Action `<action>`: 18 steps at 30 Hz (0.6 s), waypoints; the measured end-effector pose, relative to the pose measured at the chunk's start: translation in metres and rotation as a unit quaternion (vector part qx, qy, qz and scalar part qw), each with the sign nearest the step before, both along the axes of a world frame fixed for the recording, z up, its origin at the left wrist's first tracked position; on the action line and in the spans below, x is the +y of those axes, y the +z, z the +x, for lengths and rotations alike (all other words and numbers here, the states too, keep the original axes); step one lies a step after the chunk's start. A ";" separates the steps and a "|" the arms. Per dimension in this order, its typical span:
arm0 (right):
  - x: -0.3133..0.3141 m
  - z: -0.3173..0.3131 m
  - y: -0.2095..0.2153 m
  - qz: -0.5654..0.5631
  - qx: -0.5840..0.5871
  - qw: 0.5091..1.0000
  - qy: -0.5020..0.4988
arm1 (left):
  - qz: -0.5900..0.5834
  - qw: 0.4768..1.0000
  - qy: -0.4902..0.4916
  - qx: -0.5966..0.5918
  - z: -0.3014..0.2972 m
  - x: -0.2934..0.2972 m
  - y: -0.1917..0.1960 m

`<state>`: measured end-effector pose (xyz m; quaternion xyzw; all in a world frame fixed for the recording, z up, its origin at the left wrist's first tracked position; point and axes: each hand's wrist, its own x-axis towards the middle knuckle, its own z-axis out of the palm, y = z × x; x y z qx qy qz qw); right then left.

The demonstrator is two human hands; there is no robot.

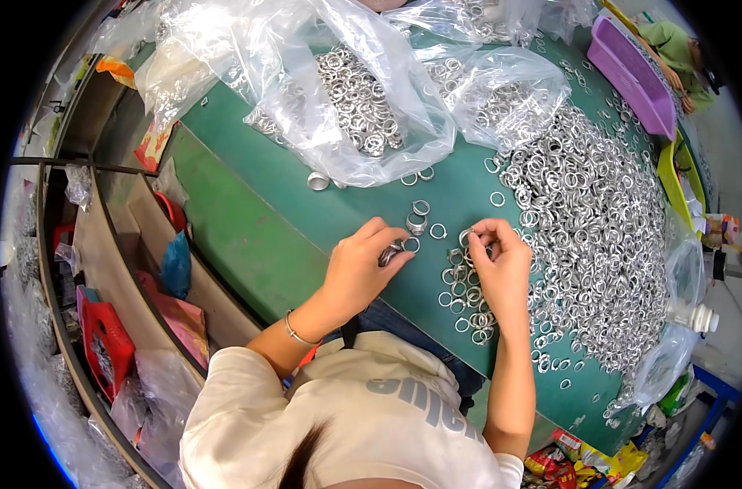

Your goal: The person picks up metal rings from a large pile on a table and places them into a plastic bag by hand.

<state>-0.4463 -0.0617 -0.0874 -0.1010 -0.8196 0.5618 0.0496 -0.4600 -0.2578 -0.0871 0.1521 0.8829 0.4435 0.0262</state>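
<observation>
The person wears a cream short-sleeved T-shirt [363,416] with large grey lettering across it, its sleeves ending well above the elbows and both forearms bare. A thin silver-coloured bracelet [296,330] circles the left wrist. Dark blue trousers [404,334], perhaps jeans, show below the shirt. Dark hair [302,464] is at the lower edge.

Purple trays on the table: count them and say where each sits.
1. The purple tray lies at the far right edge of the green table, beyond the ring heap. Bags may hide others.
</observation>
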 end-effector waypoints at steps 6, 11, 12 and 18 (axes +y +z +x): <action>-0.015 -0.008 0.006 0.057 -0.021 0.995 0.080 | -0.056 0.998 -0.004 0.014 -0.002 0.005 -0.003; -0.030 -0.011 0.008 0.287 0.016 0.949 0.128 | -0.091 0.995 -0.010 0.038 -0.005 0.007 -0.002; -0.030 -0.013 0.007 0.294 0.015 0.947 0.129 | -0.095 0.994 -0.018 0.040 -0.006 0.007 -0.002; -0.024 -0.017 0.002 0.232 0.008 0.966 0.114 | 0.365 0.873 -0.056 -0.318 -0.014 -0.006 0.000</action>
